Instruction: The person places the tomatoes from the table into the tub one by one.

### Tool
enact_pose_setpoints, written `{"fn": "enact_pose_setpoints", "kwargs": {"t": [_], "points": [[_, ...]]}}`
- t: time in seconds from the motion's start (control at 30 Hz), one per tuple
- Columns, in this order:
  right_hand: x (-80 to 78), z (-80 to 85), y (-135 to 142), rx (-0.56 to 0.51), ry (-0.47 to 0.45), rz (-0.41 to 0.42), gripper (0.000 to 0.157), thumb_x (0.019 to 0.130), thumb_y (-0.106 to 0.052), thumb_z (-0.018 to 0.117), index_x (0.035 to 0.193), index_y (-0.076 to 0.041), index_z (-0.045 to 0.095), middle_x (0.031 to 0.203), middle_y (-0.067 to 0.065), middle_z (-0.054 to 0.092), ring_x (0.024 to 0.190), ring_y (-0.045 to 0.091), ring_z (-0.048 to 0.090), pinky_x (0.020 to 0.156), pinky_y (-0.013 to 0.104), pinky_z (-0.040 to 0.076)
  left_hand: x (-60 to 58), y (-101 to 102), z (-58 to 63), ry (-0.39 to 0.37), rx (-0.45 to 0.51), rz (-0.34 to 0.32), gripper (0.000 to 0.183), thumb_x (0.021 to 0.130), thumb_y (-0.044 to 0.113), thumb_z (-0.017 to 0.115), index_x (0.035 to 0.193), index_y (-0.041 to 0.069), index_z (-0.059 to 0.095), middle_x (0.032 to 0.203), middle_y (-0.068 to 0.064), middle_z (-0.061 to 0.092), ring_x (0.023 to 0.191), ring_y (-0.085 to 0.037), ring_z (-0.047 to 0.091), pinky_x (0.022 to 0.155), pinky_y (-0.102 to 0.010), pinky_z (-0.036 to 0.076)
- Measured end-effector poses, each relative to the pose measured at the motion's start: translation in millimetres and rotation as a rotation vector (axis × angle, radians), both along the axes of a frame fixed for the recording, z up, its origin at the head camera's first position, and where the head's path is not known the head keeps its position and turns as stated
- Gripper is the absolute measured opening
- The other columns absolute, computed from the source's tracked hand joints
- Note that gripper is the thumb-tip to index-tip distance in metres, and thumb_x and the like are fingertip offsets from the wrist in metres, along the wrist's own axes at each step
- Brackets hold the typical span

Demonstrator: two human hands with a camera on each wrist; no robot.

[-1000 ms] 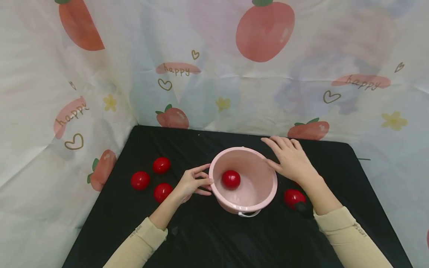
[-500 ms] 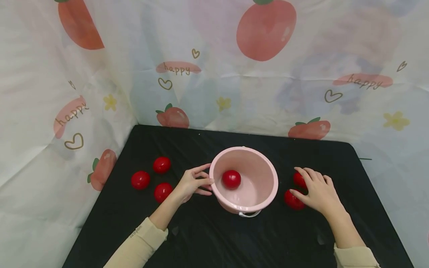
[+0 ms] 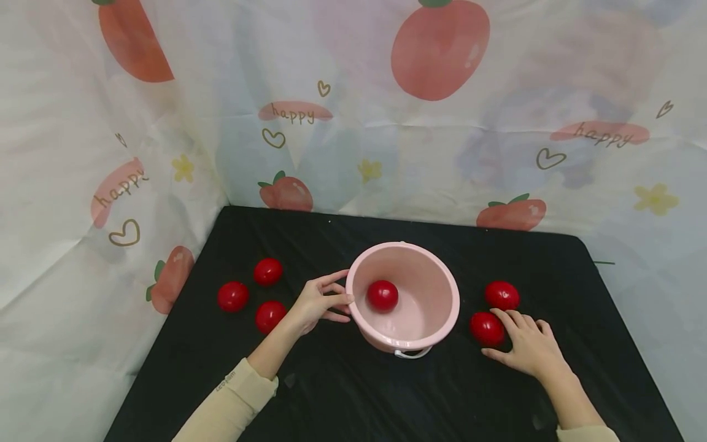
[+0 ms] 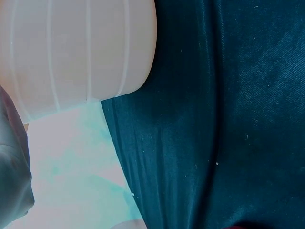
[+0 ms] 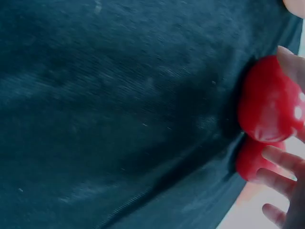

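Note:
A pink bucket stands upright mid-table with a glossy red tomato-like ball inside. My left hand touches the bucket's left side at the rim, thumb and index finger apart and fingers fairly straight. In the left wrist view the bucket's ribbed wall shows beside part of that hand. My right hand reaches around the nearer of two red balls right of the bucket, thumb on the near side and fingers spread beyond it. The farther ball lies just behind. Both show in the right wrist view.
Three more red balls lie left of the bucket: a back one, a left one and one beside my left forearm. A white handle hangs at the bucket's front. Black cloth covers the table; a printed curtain rises behind.
My right hand has left the bucket's right rim, moved right and then toward me to the nearer red ball. My left hand and the bucket have stayed in place.

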State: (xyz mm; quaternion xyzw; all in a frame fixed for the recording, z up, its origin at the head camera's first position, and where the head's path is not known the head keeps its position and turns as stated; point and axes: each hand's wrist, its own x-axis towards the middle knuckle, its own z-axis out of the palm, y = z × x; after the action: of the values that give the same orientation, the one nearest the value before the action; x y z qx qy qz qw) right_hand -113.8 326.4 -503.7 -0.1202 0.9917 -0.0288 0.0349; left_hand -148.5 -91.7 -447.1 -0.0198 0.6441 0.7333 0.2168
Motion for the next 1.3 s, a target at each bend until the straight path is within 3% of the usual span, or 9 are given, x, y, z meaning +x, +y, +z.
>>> {"fn": "enact_pose_setpoints", "kwargs": {"t": [0.53,0.83,1.03,1.3], "points": [[-4.3,-19.5,-1.1,-0.005,0.021,-0.024,0.081,0.064,-0.047,0.075,0.125,-0.005,0.043,0.119,0.023,0.049,0.104,0.041,0.044,0.088,0.063,0.029,-0.4,-1.2,-1.1,0.010,0.035,-0.020,0.058,0.080,0.003,0.068,0.133,0.010,0.046,0.087,-0.008,0.062,0.067,-0.020,0.067,0.065,-0.043,0.055],[-6.7,-19.4,-1.3,0.024,0.077,0.014,0.079,0.064,-0.048,0.074,0.122,-0.004,0.045,0.116,0.021,0.050,0.101,0.039,0.045,0.087,0.061,0.031,-0.6,-0.1,-1.9,0.006,0.034,-0.011,0.058,0.079,0.004,0.069,0.133,0.011,0.047,0.086,-0.009,0.062,0.068,-0.020,0.067,0.065,-0.043,0.055],[-10.9,3.1,-4.9,0.035,0.159,0.058,0.080,0.060,-0.046,0.076,0.121,-0.004,0.047,0.113,0.021,0.051,0.097,0.037,0.047,0.086,0.059,0.031,-0.5,-0.3,-1.4,0.011,0.033,-0.014,0.058,0.080,0.004,0.069,0.133,0.011,0.047,0.086,-0.009,0.062,0.068,-0.020,0.067,0.065,-0.042,0.055],[-26.8,59.7,-15.7,0.036,0.317,0.158,0.080,0.054,-0.044,0.080,0.117,-0.007,0.048,0.107,0.019,0.054,0.093,0.036,0.049,0.084,0.059,0.033,-0.3,-1.2,-0.6,0.022,0.037,-0.028,0.058,0.080,0.004,0.068,0.133,0.009,0.046,0.086,-0.008,0.062,0.068,-0.019,0.067,0.065,-0.042,0.055]]}}
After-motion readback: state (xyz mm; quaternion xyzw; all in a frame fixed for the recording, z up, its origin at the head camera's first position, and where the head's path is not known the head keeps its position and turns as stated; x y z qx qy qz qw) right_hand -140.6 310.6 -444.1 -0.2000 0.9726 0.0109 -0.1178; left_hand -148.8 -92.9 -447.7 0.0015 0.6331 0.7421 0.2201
